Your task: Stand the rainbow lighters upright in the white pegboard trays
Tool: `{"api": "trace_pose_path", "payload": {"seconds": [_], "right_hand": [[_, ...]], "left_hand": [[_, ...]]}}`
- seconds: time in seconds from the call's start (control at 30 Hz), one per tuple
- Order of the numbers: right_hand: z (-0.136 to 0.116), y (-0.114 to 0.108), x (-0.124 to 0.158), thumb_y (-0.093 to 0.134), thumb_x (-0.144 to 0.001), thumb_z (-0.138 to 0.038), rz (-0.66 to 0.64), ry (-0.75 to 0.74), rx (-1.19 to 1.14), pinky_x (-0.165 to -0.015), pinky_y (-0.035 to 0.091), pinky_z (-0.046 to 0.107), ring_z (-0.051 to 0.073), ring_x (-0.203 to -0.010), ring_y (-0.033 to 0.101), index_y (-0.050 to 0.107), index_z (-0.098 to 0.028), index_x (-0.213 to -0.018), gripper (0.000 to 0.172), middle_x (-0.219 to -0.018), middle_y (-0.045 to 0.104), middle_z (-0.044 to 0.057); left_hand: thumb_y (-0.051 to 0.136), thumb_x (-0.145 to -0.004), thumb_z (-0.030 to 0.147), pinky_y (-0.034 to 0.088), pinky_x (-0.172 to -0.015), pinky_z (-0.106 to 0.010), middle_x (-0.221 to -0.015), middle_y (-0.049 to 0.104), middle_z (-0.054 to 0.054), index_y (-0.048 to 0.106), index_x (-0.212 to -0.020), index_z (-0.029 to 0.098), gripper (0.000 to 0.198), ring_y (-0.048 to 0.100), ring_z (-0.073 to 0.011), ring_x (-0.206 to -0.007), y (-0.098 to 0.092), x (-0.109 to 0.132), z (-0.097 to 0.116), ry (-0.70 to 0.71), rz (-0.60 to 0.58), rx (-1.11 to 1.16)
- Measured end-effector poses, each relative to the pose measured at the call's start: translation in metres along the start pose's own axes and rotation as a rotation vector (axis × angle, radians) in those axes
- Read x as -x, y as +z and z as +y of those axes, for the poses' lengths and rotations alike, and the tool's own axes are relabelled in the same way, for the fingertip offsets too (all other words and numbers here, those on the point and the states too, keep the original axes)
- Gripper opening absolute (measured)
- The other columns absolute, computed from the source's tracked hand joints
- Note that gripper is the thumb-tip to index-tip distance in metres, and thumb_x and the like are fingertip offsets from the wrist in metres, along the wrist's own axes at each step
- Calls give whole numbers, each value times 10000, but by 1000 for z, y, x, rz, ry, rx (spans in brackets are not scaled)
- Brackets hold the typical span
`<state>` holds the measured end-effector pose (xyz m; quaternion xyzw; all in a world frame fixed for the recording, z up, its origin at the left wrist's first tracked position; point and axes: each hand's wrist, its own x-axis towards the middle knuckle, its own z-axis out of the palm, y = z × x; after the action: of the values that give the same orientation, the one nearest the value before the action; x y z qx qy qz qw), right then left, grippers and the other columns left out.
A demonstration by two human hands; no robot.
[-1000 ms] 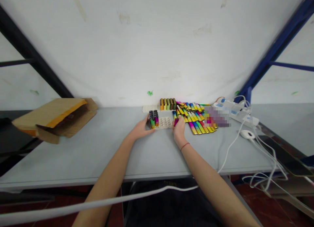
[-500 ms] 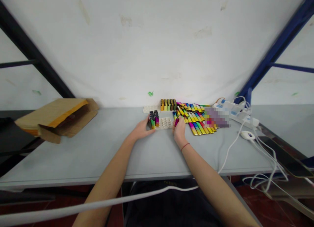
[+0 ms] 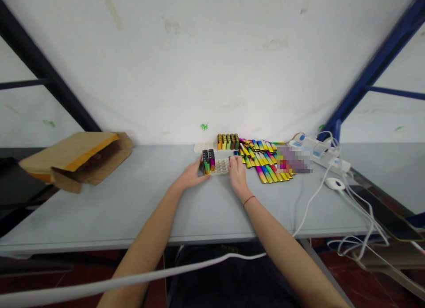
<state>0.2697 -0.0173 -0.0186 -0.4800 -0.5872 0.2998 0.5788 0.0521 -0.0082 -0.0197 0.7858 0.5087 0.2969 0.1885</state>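
Note:
My left hand [image 3: 191, 175] rests at the left end of a white perforated tray [image 3: 222, 167], against a block of upright rainbow-metallic lighters [image 3: 208, 161] standing in it. My right hand [image 3: 236, 173] sits over the tray's right part, fingers curled down. Whether it holds a lighter is hidden. Just to its right, many loose rainbow lighters [image 3: 265, 173] lie side by side. Behind the tray stands a row of upright lighters [image 3: 227, 142] in orange, green and brown, beside a second white tray [image 3: 201, 147].
A grey table [image 3: 99, 210] stands against a white wall. A torn kraft envelope [image 3: 75, 159] lies at its left end. A pixelated patch [image 3: 294, 159], a power strip [image 3: 318, 153] and a white inline switch [image 3: 334, 183] with cables sit right. A white cable [image 3: 133, 277] crosses the foreground.
My right hand has moved left onto the tray, and the magenta lighter seen at its fingers earlier no longer shows. My left hand has stayed in place.

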Motion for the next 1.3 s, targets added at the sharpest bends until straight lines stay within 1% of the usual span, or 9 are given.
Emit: {"api": "trace_pose_path", "payload": {"seconds": [0.07,0.2,0.4,0.57,0.7,0.83,0.93,1.13,1.3], "right_hand": [[-8,2,2,425,-970,-483,-27,-42,-38,-679,471,288,175,-733,584,525,-205,-1035,303,-813,606,22],[-14,4,0,513,-918,-469,-115,-205,-53,-771,512,320,202,-881,616,607,-197,-991,297,-940,665,72],[-11,5,-1,547,-889,-409,-221,-193,-107,-832,556,350,212,-873,678,656,-172,-1064,315,-993,720,99],[-9,5,3,546,-908,-334,-279,-237,-73,-875,565,340,202,-901,708,638,-194,-1128,277,-1023,738,79],[-12,4,4,529,-938,-286,-306,-276,52,-839,562,333,195,-837,705,636,-205,-1164,262,-979,739,63],[-18,3,3,539,-949,-244,-323,-334,212,-886,542,333,205,-912,700,683,-207,-1156,255,-1061,746,80],[-21,5,1,536,-950,-200,-331,-354,291,-911,532,327,208,-979,692,696,-225,-1192,291,-1122,748,79],[-20,9,-1,535,-972,-198,-356,-428,379,-940,517,336,213,-1009,663,695,-228,-1255,326,-1116,735,93],[-22,5,3,489,-959,-152,-295,-508,506,-937,503,352,217,-962,610,687,-192,-1303,399,-1128,649,135]], "left_hand": [[708,-754,562,397,-1140,-560,-1484,527,-238,347,-1533,73,988,513,-429,-1362,1,0,-2,-4,15,5],[711,-764,562,389,-1145,-562,-1503,509,-235,341,-1537,90,978,512,-420,-1364,4,-1,-7,1,30,7],[710,-774,547,403,-1131,-564,-1488,519,-242,304,-1550,89,988,517,-414,-1358,5,-2,-9,-5,8,-16],[713,-768,571,423,-1111,-565,-1449,559,-237,324,-1543,91,991,545,-418,-1327,4,-2,-10,-9,18,-12],[716,-767,587,422,-1118,-548,-1442,570,-221,325,-1543,102,995,540,-406,-1335,4,-1,-8,2,21,7],[708,-771,599,409,-1126,-557,-1484,523,-238,312,-1549,91,1010,509,-418,-1362,3,-1,-8,-14,7,0],[722,-770,583,405,-1131,-552,-1476,533,-230,298,-1557,98,1017,500,-409,-1371,3,-1,-8,-9,9,13],[729,-764,568,414,-1121,-562,-1481,517,-255,290,-1553,76,1028,516,-420,-1356,4,-1,-6,-32,10,25],[715,-774,564,412,-1121,-567,-1483,510,-264,288,-1552,73,1015,520,-420,-1353,4,-2,-3,-37,1,18]]}}
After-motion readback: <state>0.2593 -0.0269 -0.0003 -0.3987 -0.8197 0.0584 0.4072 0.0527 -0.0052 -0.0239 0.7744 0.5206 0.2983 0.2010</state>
